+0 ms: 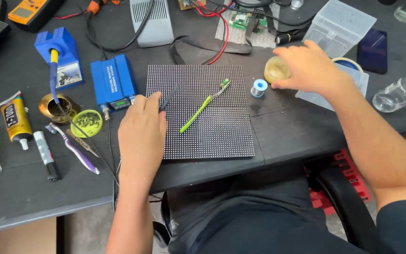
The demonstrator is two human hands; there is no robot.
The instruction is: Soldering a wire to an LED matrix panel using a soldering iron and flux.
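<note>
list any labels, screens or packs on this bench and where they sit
Glue tube: far left, yellow with black label, white nozzle.
Station screen: blue box left of the panel, small green display.
Meter: top left corner, orange with grey screen.
Holder label: pale sticker on the blue iron holder.
</note>
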